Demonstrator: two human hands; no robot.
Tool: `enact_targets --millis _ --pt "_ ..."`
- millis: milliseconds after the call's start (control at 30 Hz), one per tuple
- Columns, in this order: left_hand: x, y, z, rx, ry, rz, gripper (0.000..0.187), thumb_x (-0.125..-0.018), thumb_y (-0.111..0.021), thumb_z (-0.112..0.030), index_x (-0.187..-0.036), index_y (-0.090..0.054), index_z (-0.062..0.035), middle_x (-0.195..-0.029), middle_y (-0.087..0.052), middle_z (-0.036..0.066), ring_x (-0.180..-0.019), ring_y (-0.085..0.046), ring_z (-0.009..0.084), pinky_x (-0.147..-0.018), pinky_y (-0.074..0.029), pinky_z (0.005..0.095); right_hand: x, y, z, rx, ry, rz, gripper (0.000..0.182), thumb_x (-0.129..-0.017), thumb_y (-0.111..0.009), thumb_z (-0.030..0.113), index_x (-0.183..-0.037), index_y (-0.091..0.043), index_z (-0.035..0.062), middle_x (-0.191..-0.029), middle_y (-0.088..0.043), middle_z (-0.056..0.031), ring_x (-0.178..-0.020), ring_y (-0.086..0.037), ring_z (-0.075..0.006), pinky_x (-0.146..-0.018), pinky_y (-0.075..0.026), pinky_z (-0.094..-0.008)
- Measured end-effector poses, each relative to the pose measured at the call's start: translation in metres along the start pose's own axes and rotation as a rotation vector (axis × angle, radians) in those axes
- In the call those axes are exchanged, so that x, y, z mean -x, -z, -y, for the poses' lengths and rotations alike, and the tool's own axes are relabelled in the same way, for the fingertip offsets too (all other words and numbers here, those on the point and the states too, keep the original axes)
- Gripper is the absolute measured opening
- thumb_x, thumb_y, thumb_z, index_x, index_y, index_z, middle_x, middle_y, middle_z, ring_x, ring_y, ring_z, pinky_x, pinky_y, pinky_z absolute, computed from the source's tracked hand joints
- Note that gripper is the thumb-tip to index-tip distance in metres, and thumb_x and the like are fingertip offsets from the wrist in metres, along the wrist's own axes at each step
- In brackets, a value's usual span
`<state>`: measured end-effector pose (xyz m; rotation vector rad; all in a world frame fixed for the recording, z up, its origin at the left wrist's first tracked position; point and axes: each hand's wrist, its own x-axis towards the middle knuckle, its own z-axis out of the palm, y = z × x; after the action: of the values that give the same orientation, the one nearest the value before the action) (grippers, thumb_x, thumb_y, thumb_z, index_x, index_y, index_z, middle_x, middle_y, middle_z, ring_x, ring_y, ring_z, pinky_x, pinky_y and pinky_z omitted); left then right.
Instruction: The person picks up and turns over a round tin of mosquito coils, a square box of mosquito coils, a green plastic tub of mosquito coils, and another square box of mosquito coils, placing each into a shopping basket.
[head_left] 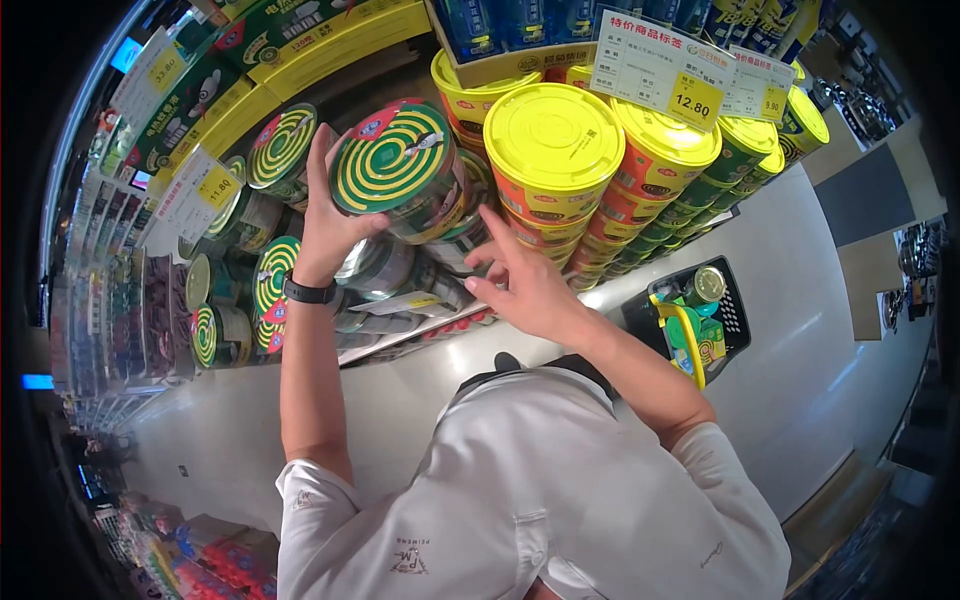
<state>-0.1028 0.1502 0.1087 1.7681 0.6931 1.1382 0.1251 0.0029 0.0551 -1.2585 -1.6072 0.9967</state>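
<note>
Tin, green/yellow spiral lid with red patch, is up off the shelf, above its front edge, lid tipped toward the wearer. Left hand grips it from the left side, thumb across the near side below the lid. Dark wristband on that wrist. Right hand empty, index finger extended at the tin's lower right, other fingers loosely curled; can't tell if the fingertip touches.

Just below the held tin: silver-topped tins near the shelf front edge. Left of it, more spiral-lid tins, some facing outward. Right of it, stacked orange tubs with yellow lids, rows running on to the shelf's right end, green tubs among them.

Price tags: 12.80 tag over the tubs, 9.90 tag beside it, 11.80 tag by the tins on the left. Green boxes upper left, blue packs in a carton at top.

Black basket on the floor, off the shelf's right front; yellow handle, gold-topped can at its back edge.
</note>
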Motion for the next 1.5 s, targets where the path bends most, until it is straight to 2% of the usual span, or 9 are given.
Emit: enact_targets --millis 67,167,533,733,933,1133,1200,1233,1500 --pt "0.004 0.001 0.008 0.087 0.076 -0.045 0.141 -0.055 -0.094 -0.048 -0.156 -0.004 -0.0048 -0.150 -0.035 0.017 -0.134 -0.044 0.0270 -0.112 -0.036 0.0386 -0.009 0.000 0.005 0.028 0.008 0.014 0.091 -0.087 -0.069 0.022 -0.153 -0.013 -0.0028 -0.103 -0.070 -0.0090 -0.076 -0.066 -0.0218 -0.073 -0.054 -0.0331" --pt "0.005 -0.002 0.022 0.244 0.097 -0.081 0.136 -0.057 -0.094 -0.043 -0.156 -0.008 -0.0043 -0.147 -0.040 0.015 -0.135 -0.042 0.0245 -0.113 -0.033 0.0372 -0.025 -0.001 0.009 -0.035 -0.030 0.070 0.092 -0.090 -0.068 0.011 -0.155 -0.004 -0.0026 -0.099 -0.067 -0.0104 -0.075 -0.060 -0.0118 -0.071 -0.052 -0.0264" --pt "-0.003 -0.003 0.025 0.504 0.105 -0.050 0.113 -0.061 -0.094 -0.033 -0.149 -0.030 -0.0015 -0.141 -0.049 0.010 -0.131 -0.047 0.0203 -0.112 -0.035 0.0346 -0.041 -0.010 0.036 0.063 -0.130 0.093 0.092 -0.092 -0.064 0.013 -0.152 0.003 -0.0080 -0.089 -0.067 -0.0082 -0.075 -0.062 -0.0114 -0.065 -0.053 -0.0256" --pt "-0.005 0.005 0.022 0.534 0.140 -0.022 0.095 -0.071 -0.082 -0.056 -0.140 -0.045 -0.0028 -0.134 -0.058 0.006 -0.124 -0.053 0.0181 -0.107 -0.039 0.0346 -0.033 -0.012 0.057 0.079 -0.100 0.091 0.092 -0.093 -0.063 0.011 -0.152 0.005 -0.0073 -0.086 -0.067 -0.0080 -0.075 -0.061 -0.0103 -0.071 -0.051 -0.0250" --pt "-0.006 0.009 0.019 0.739 0.222 0.035 0.070 -0.085 -0.074 -0.045 -0.136 -0.049 -0.0038 -0.130 -0.059 0.006 -0.120 -0.055 0.0179 -0.104 -0.043 0.0352 -0.033 -0.012 0.058 0.200 0.095 0.000 0.087 -0.089 -0.065 0.018 -0.151 -0.010 -0.0100 -0.080 -0.070 -0.0101 -0.067 -0.067 -0.0241 -0.068 -0.054 -0.0339" --pt "-0.007 0.015 0.022 0.805 0.361 -0.013 0.055 -0.095 -0.062 -0.044 -0.132 -0.054 -0.0044 -0.129 -0.061 0.010 -0.118 -0.058 0.0237 -0.105 -0.043 0.0404 -0.037 -0.001 0.082 0.642 0.060 -0.011 0.081 -0.085 -0.070 0.017 -0.148 -0.025 -0.0075 -0.114 -0.062 -0.0218 -0.095 -0.064 -0.0361 -0.079 -0.053 -0.0438" --pt "-0.008 0.015 0.022 0.810 0.361 0.001 0.053 -0.096 -0.061 -0.044 -0.131 -0.054 -0.0048 -0.129 -0.061 0.010 -0.118 -0.058 0.0238 -0.105 -0.043 0.0406 -0.043 0.000 0.085 0.690 0.317 -0.211 0.081 -0.082 -0.073 0.018 -0.146 -0.030 -0.0062 -0.134 -0.046 -0.0264 -0.118 -0.052 -0.0406 -0.094 -0.048 -0.0461" --pt "-0.008 0.015 0.020 0.815 0.360 0.011 0.052 -0.096 -0.060 -0.044 -0.130 -0.055 -0.0052 -0.129 -0.061 0.010 -0.118 -0.058 0.0240 -0.105 -0.043 0.0408 -0.046 -0.001 0.087 0.694 0.289 -0.248 0.089 -0.080 -0.076 0.019 -0.149 -0.025 -0.0047 -0.143 -0.038 -0.0259 -0.131 -0.043 -0.0390 -0.108 -0.038 -0.0427" --pt "-0.005 0.013 0.011 0.850 0.393 -0.059 0.057 -0.092 -0.066 -0.044 -0.128 -0.056 -0.0013 -0.121 -0.066 0.009 -0.109 -0.064 0.0192 -0.096 -0.052 0.0362 -0.069 -0.007 0.075 0.471 0.202 -0.169 0.096 -0.083 -0.075 0.026 -0.149 -0.015 -0.0104 -0.155 -0.022 -0.0308 -0.144 -0.026 -0.0432 -0.117 -0.027 -0.0442"
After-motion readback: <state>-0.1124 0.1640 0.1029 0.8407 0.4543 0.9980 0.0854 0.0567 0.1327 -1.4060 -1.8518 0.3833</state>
